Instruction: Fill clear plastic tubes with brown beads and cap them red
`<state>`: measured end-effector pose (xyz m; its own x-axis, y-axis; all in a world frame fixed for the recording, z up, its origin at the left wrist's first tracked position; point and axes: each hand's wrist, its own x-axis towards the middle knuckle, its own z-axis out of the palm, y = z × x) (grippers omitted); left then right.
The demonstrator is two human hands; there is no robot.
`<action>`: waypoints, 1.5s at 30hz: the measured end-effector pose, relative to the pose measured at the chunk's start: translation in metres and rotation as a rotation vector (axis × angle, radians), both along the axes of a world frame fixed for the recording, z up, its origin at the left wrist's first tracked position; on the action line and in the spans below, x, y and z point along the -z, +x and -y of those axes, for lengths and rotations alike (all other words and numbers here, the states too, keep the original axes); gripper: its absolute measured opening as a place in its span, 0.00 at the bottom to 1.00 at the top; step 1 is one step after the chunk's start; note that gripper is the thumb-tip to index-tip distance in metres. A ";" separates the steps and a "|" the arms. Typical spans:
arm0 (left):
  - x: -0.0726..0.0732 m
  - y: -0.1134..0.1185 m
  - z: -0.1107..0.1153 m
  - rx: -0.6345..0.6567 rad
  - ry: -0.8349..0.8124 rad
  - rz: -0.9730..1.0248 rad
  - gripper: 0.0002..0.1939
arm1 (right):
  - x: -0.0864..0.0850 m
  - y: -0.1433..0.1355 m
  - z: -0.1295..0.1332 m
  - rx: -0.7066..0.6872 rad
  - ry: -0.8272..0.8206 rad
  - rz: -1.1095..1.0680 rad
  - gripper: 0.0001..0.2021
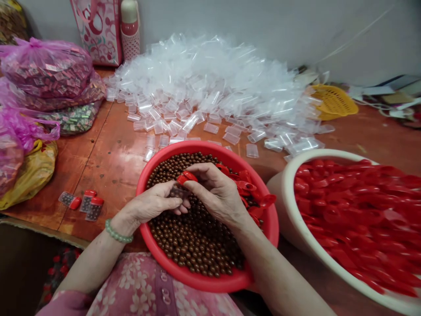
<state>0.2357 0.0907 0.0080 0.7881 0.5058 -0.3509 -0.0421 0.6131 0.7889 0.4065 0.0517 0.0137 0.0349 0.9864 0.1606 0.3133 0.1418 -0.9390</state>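
Observation:
My left hand [156,202], a green bead bracelet on its wrist, is closed around a small clear plastic container [179,191] with dark contents, partly hidden by the fingers. My right hand [217,188] pinches a red plastic cap [187,177] at the container's upper end; I cannot tell whether it is seated. Both hands are above a red basin [210,285] of round brown balls [194,245]. Several red plastic pieces [245,186] lie on the balls at the basin's right side. Left of the basin, three filled containers with red caps [95,208] rest on the table.
Behind the basin spreads a big heap of clear plastic containers [210,83]. A white tub [289,184] full of red pieces stands at right, a yellow basket [335,101] beyond it. Pink bags [49,70], a patterned bag [98,35] and a flask [130,33] are at back left.

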 end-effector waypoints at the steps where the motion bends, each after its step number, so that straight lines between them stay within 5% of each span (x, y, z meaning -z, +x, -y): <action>1: 0.000 0.000 0.000 0.004 0.015 -0.012 0.13 | 0.000 -0.001 0.000 -0.005 0.002 0.004 0.09; 29: 0.003 0.000 0.000 -0.068 0.020 0.007 0.15 | -0.005 0.020 0.007 -0.003 0.053 0.209 0.07; 37: 0.005 0.000 0.000 -0.136 -0.004 0.057 0.16 | 0.000 0.036 0.009 0.183 0.004 0.133 0.08; 45: 0.004 0.001 0.000 -0.103 -0.048 0.076 0.18 | -0.002 0.013 0.004 0.198 0.006 -0.084 0.08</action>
